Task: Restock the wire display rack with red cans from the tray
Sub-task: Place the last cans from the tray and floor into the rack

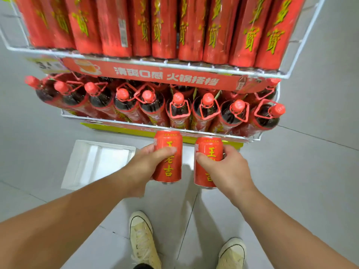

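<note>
Transfer step in progress. The left hand (147, 162) is gripping one red can (169, 171), fingers curled round its smooth metal cylinder. The right hand (227, 167) is gripping a second can (208, 150) likewise. Both are hanging upright before the thin-wire display rack (136, 123), with the white moulded tray (101, 162) lying on the floor alongside. The next move is probably calling for a free shelf slot. None is showing among the glossy bottles (178, 109).

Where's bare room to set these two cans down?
The white tray left of the left hand looks bare, as does floor right of the rack. Both shelves are packed: red packs above, bottles below.
</note>
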Motion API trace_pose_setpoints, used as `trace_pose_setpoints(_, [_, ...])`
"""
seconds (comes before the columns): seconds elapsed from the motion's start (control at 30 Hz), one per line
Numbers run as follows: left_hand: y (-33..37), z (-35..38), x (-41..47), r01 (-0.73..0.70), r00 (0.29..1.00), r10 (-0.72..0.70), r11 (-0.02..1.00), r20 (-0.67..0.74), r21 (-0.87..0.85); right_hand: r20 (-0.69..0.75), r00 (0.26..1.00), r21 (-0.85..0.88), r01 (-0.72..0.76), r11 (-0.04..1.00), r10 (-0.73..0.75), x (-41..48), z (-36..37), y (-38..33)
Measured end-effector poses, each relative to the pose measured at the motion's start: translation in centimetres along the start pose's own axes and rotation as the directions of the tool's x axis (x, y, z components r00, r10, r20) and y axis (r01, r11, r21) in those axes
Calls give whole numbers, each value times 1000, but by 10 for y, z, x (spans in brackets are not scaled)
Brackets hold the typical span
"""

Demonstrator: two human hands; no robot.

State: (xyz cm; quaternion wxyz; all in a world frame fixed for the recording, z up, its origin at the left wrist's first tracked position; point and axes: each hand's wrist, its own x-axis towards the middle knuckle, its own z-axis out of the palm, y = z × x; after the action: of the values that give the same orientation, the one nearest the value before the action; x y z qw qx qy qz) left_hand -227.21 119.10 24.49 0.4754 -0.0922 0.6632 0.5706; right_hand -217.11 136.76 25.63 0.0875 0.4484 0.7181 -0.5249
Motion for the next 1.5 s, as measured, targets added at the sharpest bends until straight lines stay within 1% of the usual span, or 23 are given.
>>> trace_pose_setpoints(0.07, [39,5,-39,-22,999,23,1000,22,-21,-14,998,-17,54,998,-54,-29,-27,-38])
trace_pose_setpoints(0.2, [95,15,-100,-69,997,71,997,38,-37,-53,989,-58,136,989,-139,-76,-68,-103])
trace_pose_setpoints(0.3, [144,23,-155,-146,989,147,988,24,-41,-102,973,-89,198,976,-207,-118,-101,-157])
trace_pose_setpoints(0.47, [229,30,-244,-268,963,268,963,19,-16,-146,942,-117,288,950,-303,-192,-159,-244])
trace_pose_setpoints(0.57, [281,31,-295,-338,940,339,941,42,-21,-172,918,-123,341,932,-359,-232,-188,-293])
trace_pose_setpoints(0.83, [401,20,-400,-540,841,533,834,90,108,-261,829,-152,470,869,-494,-320,-242,-420])
trace_pose_setpoints(0.93, [443,12,-426,-609,793,595,776,130,164,-310,792,-153,504,850,-525,-342,-251,-464])
trace_pose_setpoints(1.07, [499,-2,-449,-676,737,656,714,166,182,-357,742,-155,551,820,-567,-367,-258,-519])
trace_pose_setpoints(1.17, [541,-8,-456,-720,693,702,663,164,205,-392,721,-148,564,812,-572,-376,-261,-556])
trace_pose_setpoints(1.3, [591,-7,-464,-743,663,733,621,152,250,-426,707,-149,561,814,-565,-378,-268,-590])
trace_pose_setpoints(1.5, [658,8,-456,-768,597,797,536,89,350,-442,714,-126,550,825,-543,-355,-292,-621])
